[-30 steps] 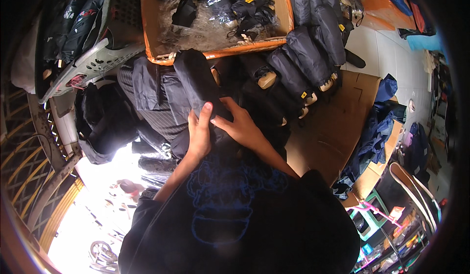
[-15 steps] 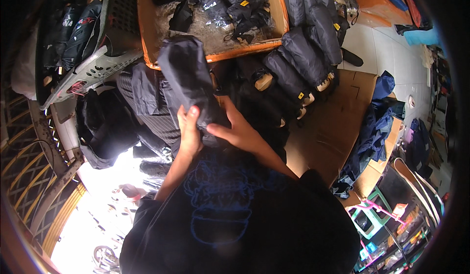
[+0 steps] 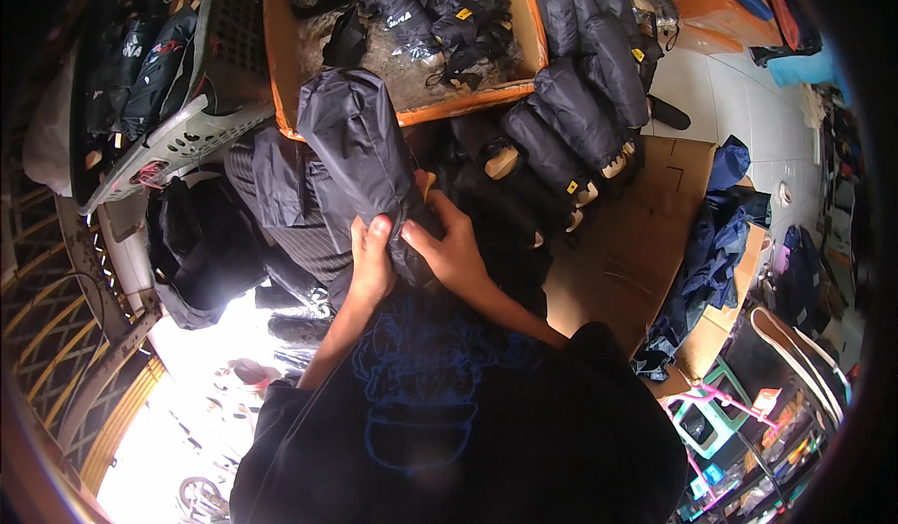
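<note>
Both hands grip a folded umbrella [image 3: 351,136] in a slack black fabric sleeve, tilted with its far end up and to the left. My left hand [image 3: 372,257] holds the near end from the left, thumb pressed on the cloth. From the right, my right hand [image 3: 449,248] closes around the same end, its thumb close to the left one. The fingers beneath the sleeve are hidden. Beyond the right hand lie several black sleeved umbrellas [image 3: 566,117] with pale wooden handle ends.
An orange-edged box [image 3: 412,112] holding more umbrellas stands ahead. A grey plastic crate [image 3: 178,136] with umbrellas is at the left. Flattened cardboard [image 3: 622,243] and dark blue cloth [image 3: 716,248] lie on the right. A black bag [image 3: 196,253] sits at the left.
The near end of the sleeve has come up between my hands, and the cloth there is more bunched. My thumbs have shifted closer together; the far end has moved slightly left.
</note>
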A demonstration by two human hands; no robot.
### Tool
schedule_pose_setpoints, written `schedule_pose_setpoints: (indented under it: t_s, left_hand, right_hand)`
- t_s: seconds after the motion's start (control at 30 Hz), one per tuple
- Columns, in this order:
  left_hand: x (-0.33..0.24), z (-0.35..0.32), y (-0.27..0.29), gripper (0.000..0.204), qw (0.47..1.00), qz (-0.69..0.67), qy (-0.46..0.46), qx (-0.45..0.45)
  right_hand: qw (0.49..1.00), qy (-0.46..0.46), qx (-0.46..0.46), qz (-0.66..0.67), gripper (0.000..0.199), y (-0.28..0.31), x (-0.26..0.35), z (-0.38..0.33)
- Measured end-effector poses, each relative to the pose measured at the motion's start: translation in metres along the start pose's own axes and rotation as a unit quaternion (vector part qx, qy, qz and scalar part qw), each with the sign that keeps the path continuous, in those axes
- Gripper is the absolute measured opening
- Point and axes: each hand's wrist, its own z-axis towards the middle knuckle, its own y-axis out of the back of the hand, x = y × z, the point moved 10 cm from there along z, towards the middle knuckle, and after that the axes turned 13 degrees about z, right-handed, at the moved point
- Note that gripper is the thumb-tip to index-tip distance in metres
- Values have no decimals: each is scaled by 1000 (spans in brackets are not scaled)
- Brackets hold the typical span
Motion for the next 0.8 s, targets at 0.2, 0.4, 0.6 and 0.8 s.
schedule_pose_setpoints:
  t_s: [0.2, 0.4, 0.6, 0.8]
  left_hand:
    - [-49, 25, 6, 70, 996, 25, -74, -37]
    - [-70, 44, 17, 48, 996, -38, -71, -39]
    - [-84, 43, -10, 52, 996, 6, -93, -11]
    - [-68, 37, -14, 49, 994, 36, -99, -3]
  right_hand:
    - [978, 139, 29, -154, 42, -13, 51, 5]
    - [978, -8, 143, 149, 49, -25, 23, 15]
    - [974, -138, 94, 152, 42, -28, 16, 10]
    - [995, 99, 22, 25, 46, -13, 41, 15]
